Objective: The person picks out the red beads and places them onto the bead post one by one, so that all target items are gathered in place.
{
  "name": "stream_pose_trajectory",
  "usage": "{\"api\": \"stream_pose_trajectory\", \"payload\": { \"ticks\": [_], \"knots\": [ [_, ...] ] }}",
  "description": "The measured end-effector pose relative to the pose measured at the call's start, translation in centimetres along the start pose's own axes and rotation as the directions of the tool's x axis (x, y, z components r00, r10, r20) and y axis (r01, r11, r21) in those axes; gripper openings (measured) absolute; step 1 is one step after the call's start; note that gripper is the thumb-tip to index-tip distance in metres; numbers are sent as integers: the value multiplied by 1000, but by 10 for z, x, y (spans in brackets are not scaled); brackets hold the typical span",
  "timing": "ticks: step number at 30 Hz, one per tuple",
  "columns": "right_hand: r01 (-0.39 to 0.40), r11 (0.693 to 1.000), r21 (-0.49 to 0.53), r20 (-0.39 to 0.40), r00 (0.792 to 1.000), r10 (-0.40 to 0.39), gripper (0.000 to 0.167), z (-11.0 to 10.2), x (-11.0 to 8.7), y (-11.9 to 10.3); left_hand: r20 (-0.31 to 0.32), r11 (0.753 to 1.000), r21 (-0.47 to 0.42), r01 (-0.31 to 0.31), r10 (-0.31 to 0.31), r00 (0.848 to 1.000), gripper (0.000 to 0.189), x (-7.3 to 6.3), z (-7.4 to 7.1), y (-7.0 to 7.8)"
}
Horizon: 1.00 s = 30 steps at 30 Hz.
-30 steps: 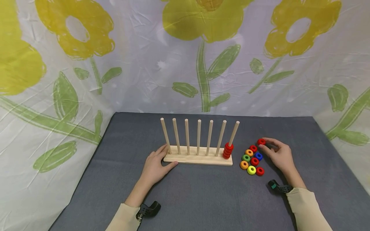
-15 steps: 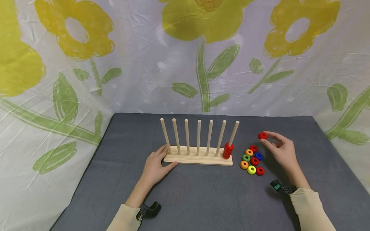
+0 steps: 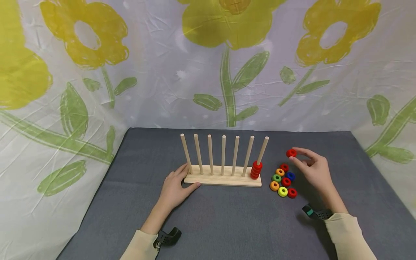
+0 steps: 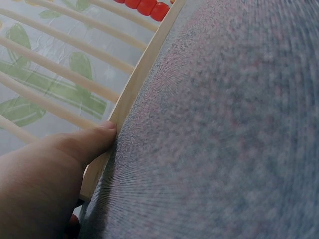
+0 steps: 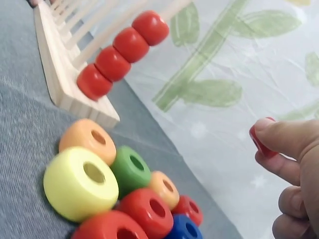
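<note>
R hand (image 3: 312, 170) edged left, pinching red bead (image 3: 289, 154) — loose beads (image 3: 283, 183) btwn it & rack (image 3: 224, 180) L hand (image 3: 173, 187) grips.

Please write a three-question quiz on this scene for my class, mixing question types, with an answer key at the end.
1. Multiple choice: what does the right hand pinch?
A) a blue bead
B) a red bead
C) a yellow bead

2. True or false: the left hand touches the wooden base.

3. Fill in the number: in the right wrist view, ____ stacked red beads sit on the end peg.

Key:
1. B, held between thumb and finger.
2. True; the thumb lies on its front edge, near its left end.
3. Four.
</note>
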State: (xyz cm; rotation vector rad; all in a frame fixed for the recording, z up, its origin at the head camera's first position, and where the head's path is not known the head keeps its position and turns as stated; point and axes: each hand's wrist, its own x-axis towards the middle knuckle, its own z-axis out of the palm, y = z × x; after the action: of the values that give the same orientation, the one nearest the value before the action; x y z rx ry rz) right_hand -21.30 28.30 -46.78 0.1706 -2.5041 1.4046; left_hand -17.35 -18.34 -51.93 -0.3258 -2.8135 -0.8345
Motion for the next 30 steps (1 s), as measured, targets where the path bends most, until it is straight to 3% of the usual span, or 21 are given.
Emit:
{"api": "stream_pose_trajectory", "payload": {
  "ticks": [11,18,30],
  "knots": [
    [105,994,32,60,992,-107,35,7,-9,-59,-6,1000,-5,1,-1,1000,83,0,-1,2],
    [143,990,1,78,987,-142,35,18,-4,-32,-10,1000,-5,-3,3,1000,83,0,-1,2],
    [173,985,14,118,978,-174,35,29,-9,-44,-18,1000,1,-10,10,1000,83,0,1,1]
  ]
}}
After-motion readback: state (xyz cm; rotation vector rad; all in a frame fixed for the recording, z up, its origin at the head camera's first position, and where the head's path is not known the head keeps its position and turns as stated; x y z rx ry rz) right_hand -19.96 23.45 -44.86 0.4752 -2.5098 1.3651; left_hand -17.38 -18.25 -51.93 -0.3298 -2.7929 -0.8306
